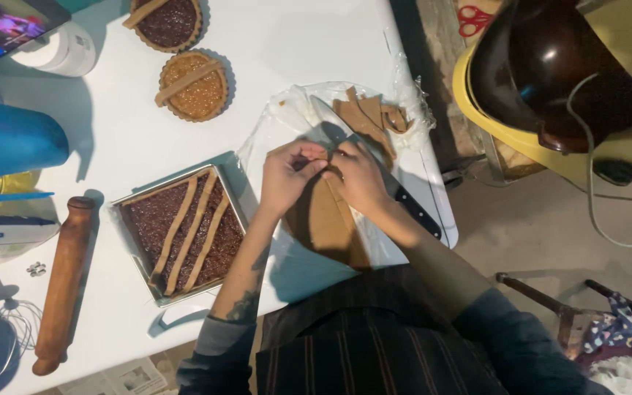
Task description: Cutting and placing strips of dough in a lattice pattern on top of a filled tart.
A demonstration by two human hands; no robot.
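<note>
**Two hands pinching a dough strip over rolled dough**

Two hands meeting above the rolled brown dough sheet (pixel 327 219), at the near right part of the white table (pixel 294 44). Left hand (pixel 287 179) bent at the knuckles, fingertips closed on the end of a thin dough strip (pixel 328 155). Right hand (pixel 356 179) pressed against the left, fingertips closed on the same strip; exact finger contact partly hidden. Dough sheet lying on clear plastic wrap (pixel 279 110), partly covered by both hands. Cut dough scraps (pixel 371 117) piled at the far end of the wrap. Black-handled knife (pixel 415 208) lying beside the right wrist, blade running under the hands.

Square tin (pixel 181 234) with dark filling just left of the left forearm, three dough strips laid lengthwise across the filling. Wooden rolling pin (pixel 64 285) further left, well apart from the hands. Round tart (pixel 193 86) with one strip across it at the far side; second round tart (pixel 167 22) beyond it at the table edge.
</note>
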